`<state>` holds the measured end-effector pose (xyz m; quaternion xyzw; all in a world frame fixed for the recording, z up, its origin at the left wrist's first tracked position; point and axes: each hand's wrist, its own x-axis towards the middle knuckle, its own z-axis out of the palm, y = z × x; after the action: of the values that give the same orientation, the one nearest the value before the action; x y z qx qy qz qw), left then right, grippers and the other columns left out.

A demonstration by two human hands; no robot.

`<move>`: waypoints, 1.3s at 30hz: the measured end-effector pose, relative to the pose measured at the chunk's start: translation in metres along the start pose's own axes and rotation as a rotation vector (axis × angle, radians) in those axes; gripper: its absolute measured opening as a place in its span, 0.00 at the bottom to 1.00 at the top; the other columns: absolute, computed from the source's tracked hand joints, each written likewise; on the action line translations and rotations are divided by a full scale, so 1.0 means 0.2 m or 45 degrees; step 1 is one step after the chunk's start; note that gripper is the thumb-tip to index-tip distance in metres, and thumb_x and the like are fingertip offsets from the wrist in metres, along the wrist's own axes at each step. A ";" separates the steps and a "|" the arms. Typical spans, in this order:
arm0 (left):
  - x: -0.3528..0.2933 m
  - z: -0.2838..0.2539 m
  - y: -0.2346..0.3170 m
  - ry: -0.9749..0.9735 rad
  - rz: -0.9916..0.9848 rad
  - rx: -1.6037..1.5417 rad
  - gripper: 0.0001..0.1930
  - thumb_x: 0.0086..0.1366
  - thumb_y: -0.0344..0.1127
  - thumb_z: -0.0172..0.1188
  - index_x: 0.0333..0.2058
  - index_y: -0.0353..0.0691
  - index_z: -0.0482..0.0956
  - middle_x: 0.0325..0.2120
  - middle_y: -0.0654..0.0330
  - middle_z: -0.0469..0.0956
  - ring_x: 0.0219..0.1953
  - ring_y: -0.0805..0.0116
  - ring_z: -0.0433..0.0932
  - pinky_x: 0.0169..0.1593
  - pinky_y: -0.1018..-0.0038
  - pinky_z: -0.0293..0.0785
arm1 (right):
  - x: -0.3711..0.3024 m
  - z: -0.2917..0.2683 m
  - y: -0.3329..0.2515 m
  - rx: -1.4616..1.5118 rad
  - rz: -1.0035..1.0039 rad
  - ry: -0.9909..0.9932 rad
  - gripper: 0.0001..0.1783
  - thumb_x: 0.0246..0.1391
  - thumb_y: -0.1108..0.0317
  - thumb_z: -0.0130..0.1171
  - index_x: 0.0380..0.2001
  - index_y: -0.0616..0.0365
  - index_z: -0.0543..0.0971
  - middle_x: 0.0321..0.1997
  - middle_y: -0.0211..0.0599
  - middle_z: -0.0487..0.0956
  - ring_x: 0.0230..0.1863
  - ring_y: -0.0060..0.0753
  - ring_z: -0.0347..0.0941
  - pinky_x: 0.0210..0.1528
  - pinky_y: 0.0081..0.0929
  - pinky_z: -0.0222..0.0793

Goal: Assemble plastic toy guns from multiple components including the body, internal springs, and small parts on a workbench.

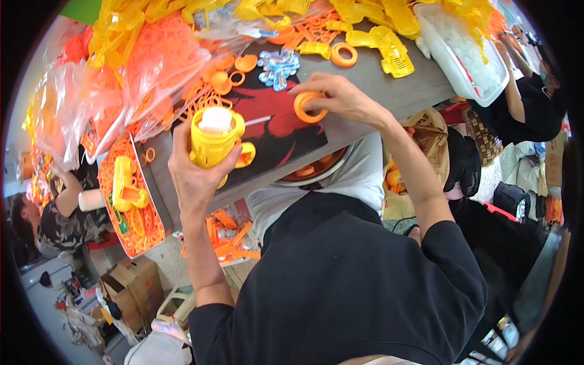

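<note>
In my left hand (193, 173) is a yellow plastic toy body (210, 146), cylindrical with a loop handle at its side. A white round part (216, 120) sits in its upturned open end. My right hand (340, 97) grips an orange plastic ring (309, 107) by its edge, to the right of the yellow body and apart from it. Below both hands lies a black and red mat (252, 100) on the grey table. A thin white stick (258, 121) rests on the mat between them.
Bags of orange parts (161, 67) and heaped yellow parts (261, 9) crowd the far side. Another orange ring (344, 55) lies near a yellow toy shell (395, 55). A white tub (486, 91) stands far right, an orange-filled tray (137, 237) left. Other people sit at both sides.
</note>
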<state>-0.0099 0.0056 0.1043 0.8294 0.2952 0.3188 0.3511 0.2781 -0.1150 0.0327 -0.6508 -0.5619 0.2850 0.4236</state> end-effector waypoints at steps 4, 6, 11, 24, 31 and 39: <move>0.05 0.00 0.03 -0.031 -0.043 0.019 0.31 0.47 0.34 0.78 0.48 0.36 0.71 0.38 0.53 0.82 0.42 0.66 0.82 0.48 0.70 0.78 | 0.05 0.11 0.00 -0.533 -0.463 -0.243 0.26 0.55 0.60 0.63 0.57 0.53 0.75 0.47 0.39 0.77 0.52 0.45 0.71 0.56 0.35 0.66; 0.03 -0.03 0.00 -0.021 0.027 0.088 0.32 0.47 0.36 0.78 0.48 0.36 0.71 0.38 0.53 0.83 0.42 0.65 0.83 0.47 0.69 0.78 | 0.04 0.13 -0.10 -0.721 -0.194 0.072 0.27 0.54 0.55 0.63 0.55 0.54 0.75 0.48 0.39 0.75 0.52 0.44 0.71 0.53 0.39 0.68; 0.02 0.01 -0.04 -0.063 0.010 0.093 0.33 0.46 0.37 0.79 0.49 0.38 0.72 0.38 0.51 0.82 0.41 0.62 0.84 0.46 0.69 0.79 | -0.09 0.37 -0.20 -1.034 0.020 -0.020 0.33 0.48 0.55 0.71 0.54 0.61 0.74 0.42 0.46 0.75 0.49 0.43 0.73 0.48 0.38 0.74; 0.23 0.21 0.08 -0.371 0.257 0.235 0.35 0.45 0.46 0.77 0.50 0.38 0.72 0.35 0.50 0.82 0.36 0.54 0.84 0.41 0.66 0.79 | 0.11 -0.16 -0.40 0.001 -0.276 -0.347 0.37 0.51 0.57 0.70 0.64 0.49 0.72 0.67 0.37 0.71 0.65 0.33 0.66 0.66 0.35 0.62; 0.29 0.22 0.03 -0.417 0.305 0.244 0.34 0.46 0.51 0.74 0.48 0.41 0.73 0.33 0.52 0.82 0.35 0.51 0.83 0.38 0.62 0.78 | 0.14 -0.15 -0.35 0.171 -0.159 -0.331 0.29 0.62 0.56 0.61 0.64 0.52 0.71 0.59 0.39 0.77 0.57 0.26 0.71 0.58 0.26 0.68; 0.31 0.23 0.01 -0.379 0.291 0.257 0.36 0.46 0.54 0.74 0.50 0.41 0.72 0.32 0.50 0.82 0.34 0.52 0.84 0.38 0.62 0.78 | 0.16 -0.16 -0.40 0.027 0.009 -0.169 0.27 0.61 0.56 0.63 0.60 0.53 0.75 0.44 0.30 0.81 0.43 0.17 0.73 0.46 0.19 0.70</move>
<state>0.0637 0.0301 0.1002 0.9264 0.1744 0.1992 0.2676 0.2737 -0.0912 0.1207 -0.6279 -0.5836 0.3349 0.3911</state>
